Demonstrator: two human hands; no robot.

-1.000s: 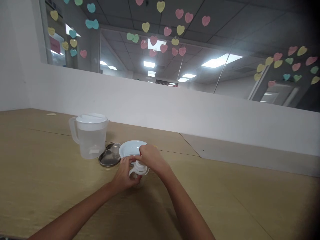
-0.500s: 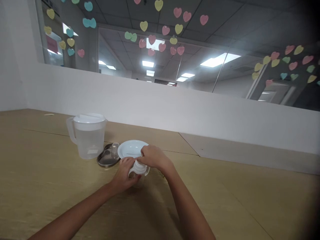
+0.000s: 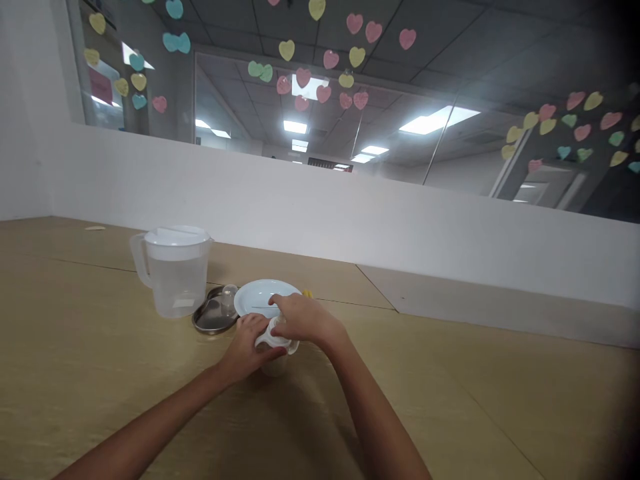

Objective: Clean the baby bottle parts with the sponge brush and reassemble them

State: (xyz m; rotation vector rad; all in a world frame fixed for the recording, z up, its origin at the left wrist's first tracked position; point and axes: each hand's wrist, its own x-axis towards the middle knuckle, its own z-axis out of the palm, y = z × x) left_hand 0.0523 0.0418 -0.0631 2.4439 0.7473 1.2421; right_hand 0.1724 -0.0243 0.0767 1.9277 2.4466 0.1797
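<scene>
- A small clear bottle (image 3: 274, 367) is seen upright at the table's near middle, in front of the plate; its upper part is formed by a white top (image 3: 273, 339), from which a curved side handle (image 3: 293, 347) is seen to project on the right.
- The bottle is gripped from the left side by the left hand (image 3: 249, 347); its thumb is laid across the near side just below the white top, its fingers are curled at the far side; the bottle is thus enclosed between them.
- The white top is partly covered by the right hand (image 3: 303, 320); its forefinger is held out and apart from the thumb, seen against the plate; the top is met by the lower part of the hand; whether it is pinched there cannot be told.
- Just behind the hands, a pale round plate (image 3: 250, 291) is placed; a bit of a yellow object (image 3: 307, 293) is shown past its right edge, the rest being hidden.
- To the plate's left, a shiny metal tray (image 3: 213, 321) is set down; a clear dome-shaped cap (image 3: 229, 300) is held in it.
- Farther left, a translucent pitcher (image 3: 179, 280) is stood, lid on, handle turned left.
- All are borne by a wood-toned table (image 3: 450, 393); beyond it, a white wall (image 3: 300, 207) is topped by glass dotted with heart-shaped notes (image 3: 357, 57).
</scene>
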